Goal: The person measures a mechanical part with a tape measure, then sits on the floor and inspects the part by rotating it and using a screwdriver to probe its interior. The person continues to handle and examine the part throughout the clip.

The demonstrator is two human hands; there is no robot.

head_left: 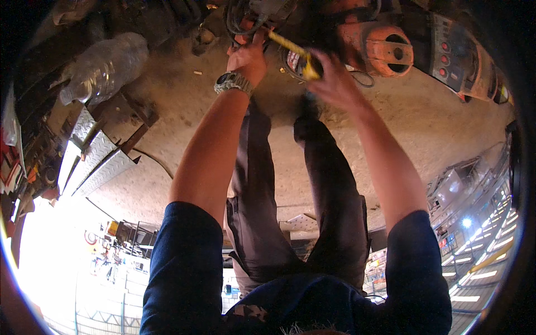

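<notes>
My left hand, with a watch on its wrist, is closed beside an orange part among dark cables at the top. What its fingers grip is hidden. My right hand, a little blurred, closes around the wide near end of a long yellow tool. The tool slants up and left, and its thin far end comes close to my left fingertips. A dark round object with a pale patterned face lies behind the yellow tool.
An orange machine housing and a dark panel with red buttons stand at upper right. On the left are a clear plastic bottle and tread-patterned metal plates. A small scrap lies on the dusty ground.
</notes>
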